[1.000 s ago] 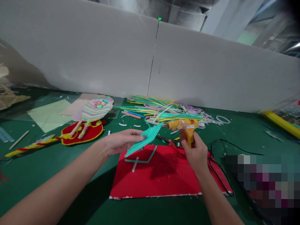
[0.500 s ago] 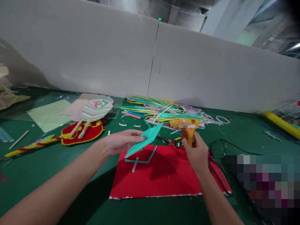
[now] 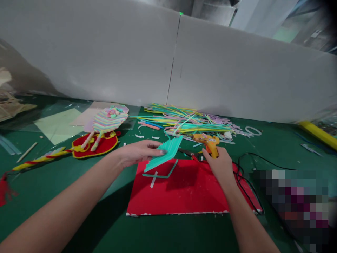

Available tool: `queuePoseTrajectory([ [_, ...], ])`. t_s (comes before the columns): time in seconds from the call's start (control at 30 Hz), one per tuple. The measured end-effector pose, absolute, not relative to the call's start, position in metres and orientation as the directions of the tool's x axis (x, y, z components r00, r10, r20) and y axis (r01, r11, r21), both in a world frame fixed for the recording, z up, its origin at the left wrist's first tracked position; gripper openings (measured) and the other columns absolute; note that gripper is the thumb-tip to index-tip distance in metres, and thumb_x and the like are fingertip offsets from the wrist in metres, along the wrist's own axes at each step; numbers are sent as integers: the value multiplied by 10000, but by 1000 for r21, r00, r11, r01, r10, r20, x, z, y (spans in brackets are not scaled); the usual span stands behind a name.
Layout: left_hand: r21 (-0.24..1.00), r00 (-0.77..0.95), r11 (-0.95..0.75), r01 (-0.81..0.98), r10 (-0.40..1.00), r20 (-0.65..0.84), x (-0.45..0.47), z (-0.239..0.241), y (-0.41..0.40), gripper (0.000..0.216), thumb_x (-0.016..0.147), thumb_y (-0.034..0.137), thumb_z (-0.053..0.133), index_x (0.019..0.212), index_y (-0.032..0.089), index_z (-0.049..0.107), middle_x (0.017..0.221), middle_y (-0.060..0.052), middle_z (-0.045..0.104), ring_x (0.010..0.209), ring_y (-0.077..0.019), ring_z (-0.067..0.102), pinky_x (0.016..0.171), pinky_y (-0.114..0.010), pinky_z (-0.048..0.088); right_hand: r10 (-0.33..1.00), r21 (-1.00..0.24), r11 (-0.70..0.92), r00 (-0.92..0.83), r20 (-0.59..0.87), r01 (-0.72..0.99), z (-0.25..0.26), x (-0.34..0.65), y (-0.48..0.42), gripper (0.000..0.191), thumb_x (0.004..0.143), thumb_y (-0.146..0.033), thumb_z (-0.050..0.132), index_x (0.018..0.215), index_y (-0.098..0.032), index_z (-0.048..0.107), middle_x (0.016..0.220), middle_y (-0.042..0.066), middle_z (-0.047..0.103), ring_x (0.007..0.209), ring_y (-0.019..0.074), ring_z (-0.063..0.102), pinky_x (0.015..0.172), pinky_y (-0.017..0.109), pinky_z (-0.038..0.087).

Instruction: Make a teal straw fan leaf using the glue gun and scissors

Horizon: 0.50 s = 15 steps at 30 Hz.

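Observation:
My left hand [image 3: 143, 151] pinches a turquoise ribbed panel [image 3: 166, 153], made of strips laid side by side, between thumb and fingers. The panel is tilted above the red board [image 3: 184, 191]. In my right hand [image 3: 220, 164] is the handle of a yellow glue gun [image 3: 207, 141], its nozzle pointing left, low over the table beyond the board. A turquoise strip outline [image 3: 165, 176] and a short white strip [image 3: 154, 180] lie on the board. Behind the panel, scissors [image 3: 187, 152] with red handles are partly hidden.
Loose pastel pipe cleaners [image 3: 179, 121] are heaped at the back by the white partition [image 3: 118, 52]. A striped fan-shaped craft [image 3: 110, 121] rests on a red pouch [image 3: 105, 149] at left. A black cord [image 3: 259, 156] loops over the board's right side.
My right hand has lowered the glue gun and shifted it slightly. My left hand still holds the turquoise panel, turned a little flatter toward the camera. The view has tipped down slightly.

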<state>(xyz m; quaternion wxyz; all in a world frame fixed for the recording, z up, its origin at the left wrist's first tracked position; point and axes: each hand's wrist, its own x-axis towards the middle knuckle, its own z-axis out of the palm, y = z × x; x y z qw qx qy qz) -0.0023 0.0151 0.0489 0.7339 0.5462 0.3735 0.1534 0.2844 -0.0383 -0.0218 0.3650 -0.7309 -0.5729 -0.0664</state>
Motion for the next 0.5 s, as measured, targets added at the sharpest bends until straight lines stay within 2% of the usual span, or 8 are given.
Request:
queuePoseTrajectory([
  [0.13, 932, 698, 131, 339, 629, -342, -6, 44, 23, 357, 701, 491, 703, 851, 171, 653, 826, 8, 605, 759, -138, 527, 687, -231, 393, 857, -323, -187, 315, 408, 928, -40, 302, -37, 409, 785, -569, 518, 765, -167, 589, 755, 77, 519, 709, 217, 481, 625, 334, 401],
  [0.2, 920, 706, 55, 387, 624, -335, -7, 41, 26, 356, 717, 500, 679, 808, 160, 628, 781, 17, 563, 740, -134, 496, 674, -229, 371, 851, -248, -229, 317, 418, 941, -39, 306, -40, 477, 756, -613, 547, 819, -147, 628, 816, 113, 545, 751, 247, 495, 632, 361, 401],
  [0.27, 910, 712, -18, 414, 629, -311, -8, 37, 28, 346, 728, 494, 665, 748, 157, 588, 720, 34, 499, 688, -119, 444, 630, -222, 333, 809, -222, -250, 330, 487, 942, -31, 304, -43, 511, 743, -620, 570, 894, -138, 652, 904, 144, 558, 811, 278, 506, 654, 391, 402],
  [0.33, 894, 712, -100, 436, 646, -275, -8, 33, 31, 342, 739, 485, 651, 702, 163, 543, 682, 47, 434, 645, -109, 388, 588, -221, 290, 750, -266, -169, 299, 590, 949, -20, 295, -46, 443, 781, -559, 570, 923, -149, 659, 951, 146, 560, 861, 283, 511, 686, 402, 408],
  [0.4, 868, 700, -165, 469, 668, -252, -8, 28, 33, 344, 752, 486, 631, 685, 170, 511, 667, 52, 386, 622, -106, 346, 561, -227, 254, 743, -367, 40, 218, 633, 929, -10, 279, -50, 309, 829, -455, 558, 871, -165, 657, 907, 113, 575, 825, 236, 532, 692, 367, 428],
  [0.5, 827, 695, -219, 517, 671, -256, -7, 23, 35, 349, 769, 491, 599, 669, 176, 486, 659, 50, 352, 610, -108, 312, 546, -239, 222, 858, -549, 291, 40, 512, 784, -2, 252, -57, 164, 843, -328, 572, 778, -194, 639, 771, 39, 612, 686, 165, 557, 593, 285, 439],
])
